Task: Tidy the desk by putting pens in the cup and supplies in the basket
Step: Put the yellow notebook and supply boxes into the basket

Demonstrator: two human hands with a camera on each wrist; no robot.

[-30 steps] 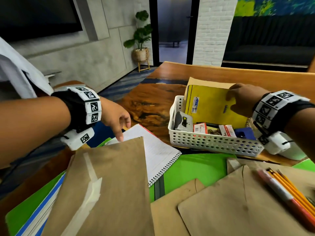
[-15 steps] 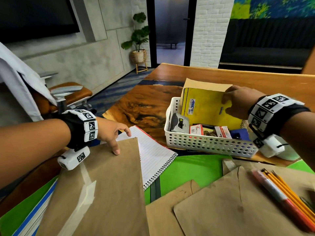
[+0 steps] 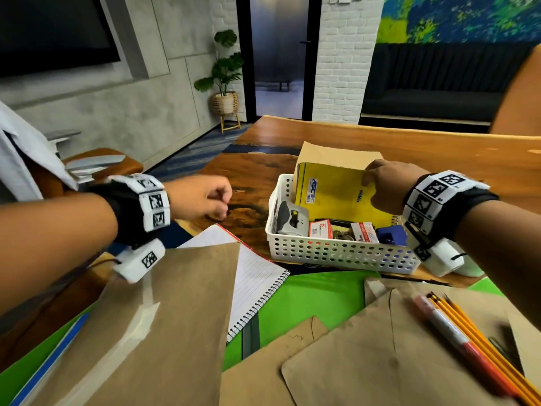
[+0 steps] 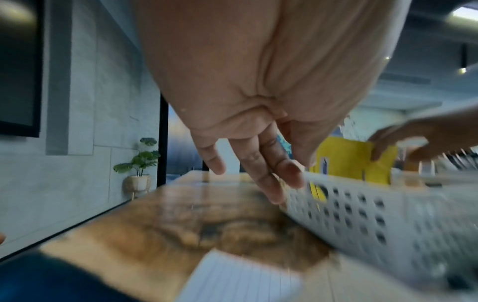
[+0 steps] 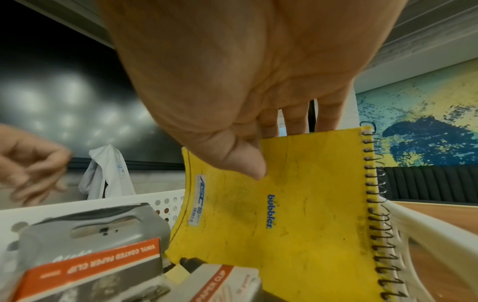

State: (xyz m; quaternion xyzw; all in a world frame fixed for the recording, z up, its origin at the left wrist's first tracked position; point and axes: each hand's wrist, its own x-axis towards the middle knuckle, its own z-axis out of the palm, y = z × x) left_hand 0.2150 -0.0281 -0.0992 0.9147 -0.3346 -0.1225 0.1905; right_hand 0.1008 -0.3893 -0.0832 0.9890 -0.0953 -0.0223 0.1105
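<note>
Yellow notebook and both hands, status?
Right hand grips yellow notebook by its top edge, standing in white basket. Left hand empty, above the desk left of the basket. Pencils not yet in a cup.

Right hand (image 5: pixel 232 98): thumb on front cover, fingers behind top edge, pinching yellow spiral notebook (image 5: pixel 297 214). Notebook stands near-upright inside white perforated basket (image 5: pixel 85 206), coil binding at right, "bubbles" printed on cover, barcode label near left edge. In basket, foreground: grey hole punch (image 5: pixel 103 230); orange paper clip box (image 5: pixel 90 271); second paper clip box (image 5: pixel 222 286) beside it. Left hand (image 5: pixel 31 163) at far left, blurred, fingers loosely curled, empty. Wooden bench (image 5: pixel 439 216) at right.
</note>
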